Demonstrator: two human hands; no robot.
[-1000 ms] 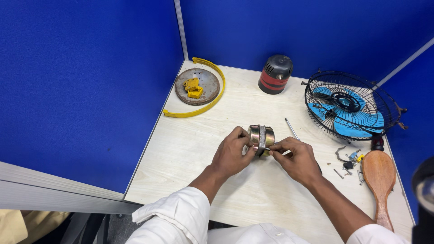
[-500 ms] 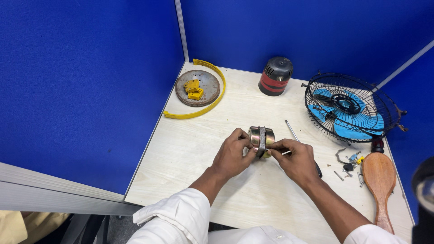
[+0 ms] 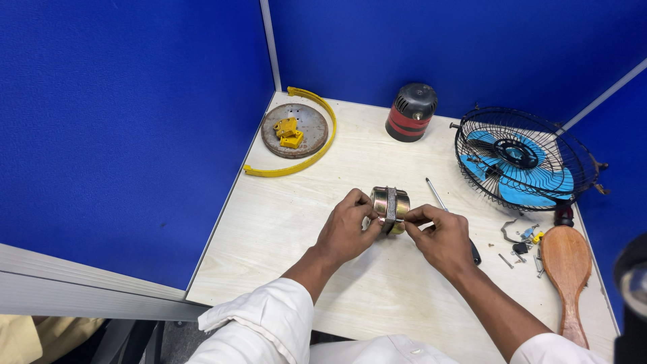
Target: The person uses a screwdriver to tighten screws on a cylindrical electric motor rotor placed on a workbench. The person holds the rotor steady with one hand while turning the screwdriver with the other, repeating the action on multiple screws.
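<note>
The left hand [image 3: 347,229] and the right hand [image 3: 441,236] both pinch a round metal motor core [image 3: 390,202], holding it just above the middle of the wooden table [image 3: 296,222]. A screwdriver [image 3: 441,202] lies just beside the right hand. Farther off sit a fan cage with blue blades [image 3: 522,162], a red and black motor cover [image 3: 411,112], and a round metal plate [image 3: 296,131] with yellow parts [image 3: 288,129].

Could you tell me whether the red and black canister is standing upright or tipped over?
Upright: the canister stands on its base, domed black top up.
</note>
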